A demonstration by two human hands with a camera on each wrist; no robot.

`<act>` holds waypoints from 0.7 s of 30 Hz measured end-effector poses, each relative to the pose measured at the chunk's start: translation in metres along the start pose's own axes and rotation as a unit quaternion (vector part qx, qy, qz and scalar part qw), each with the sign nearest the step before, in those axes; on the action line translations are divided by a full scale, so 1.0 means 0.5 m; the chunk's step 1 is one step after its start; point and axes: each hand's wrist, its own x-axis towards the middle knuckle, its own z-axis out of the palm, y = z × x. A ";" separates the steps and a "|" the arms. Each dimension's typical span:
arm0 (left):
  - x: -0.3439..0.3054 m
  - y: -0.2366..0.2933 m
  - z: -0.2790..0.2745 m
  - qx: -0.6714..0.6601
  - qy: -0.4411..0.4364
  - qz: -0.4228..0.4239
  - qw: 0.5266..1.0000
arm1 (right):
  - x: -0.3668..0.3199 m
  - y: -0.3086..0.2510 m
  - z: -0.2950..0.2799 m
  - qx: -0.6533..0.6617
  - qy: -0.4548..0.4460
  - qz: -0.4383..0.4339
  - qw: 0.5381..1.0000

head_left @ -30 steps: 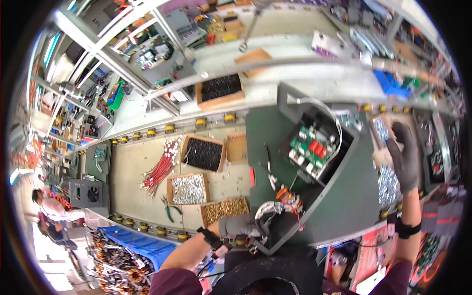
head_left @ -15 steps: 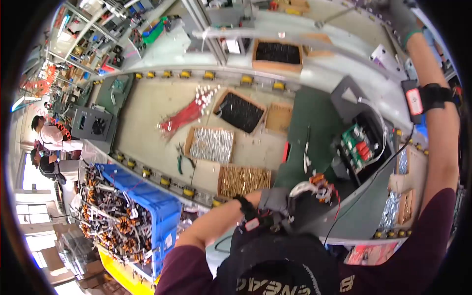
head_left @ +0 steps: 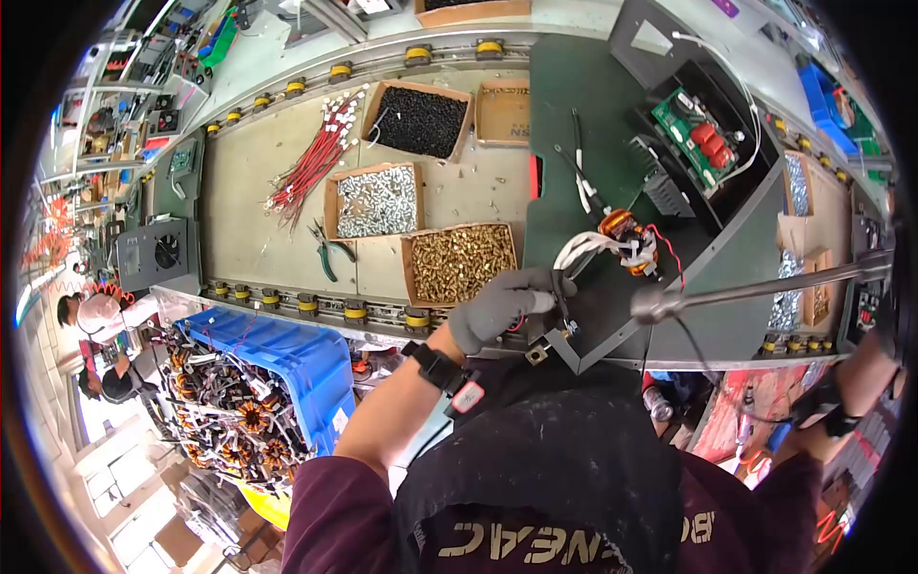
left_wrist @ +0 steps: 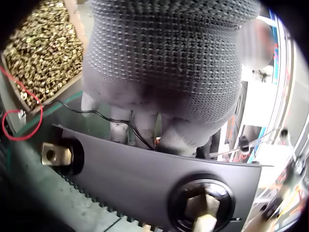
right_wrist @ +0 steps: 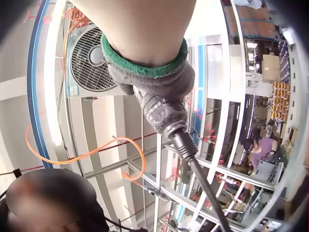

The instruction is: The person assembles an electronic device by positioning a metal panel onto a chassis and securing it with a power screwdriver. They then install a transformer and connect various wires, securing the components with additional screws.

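Observation:
At the near edge of a dark grey metal casing [head_left: 612, 344], my grey-gloved left hand [head_left: 502, 306] holds a short black cable [head_left: 561, 297] by its fingertips. In the left wrist view, the fingers [left_wrist: 181, 137] go behind the casing's panel [left_wrist: 130, 169], which carries a brass terminal [left_wrist: 57, 154] and a larger one [left_wrist: 200, 208]. My right hand [right_wrist: 154, 79] grips a power driver [right_wrist: 161, 113] with a long metal shaft. That shaft [head_left: 765, 290] reaches in over the casing's right side, its rounded end near the coil [head_left: 626, 239]. Inside the casing sits a green circuit board [head_left: 693, 134].
Boxes of brass parts [head_left: 462, 263], silver parts [head_left: 376, 201] and black parts [head_left: 418, 120] stand left of the casing. Red wires [head_left: 311, 167] and pliers [head_left: 330, 253] lie beside them. A blue crate [head_left: 320, 368] of coils stands below the bench edge.
My right hand left the small-parts boxes, reached up at the far right, and came down with the driver. My left hand stays at the casing's near edge. The view has shifted.

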 end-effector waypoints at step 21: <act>0.034 -0.020 0.099 -0.183 0.302 0.006 0.935 | -0.140 0.318 -0.229 0.104 0.287 0.104 0.947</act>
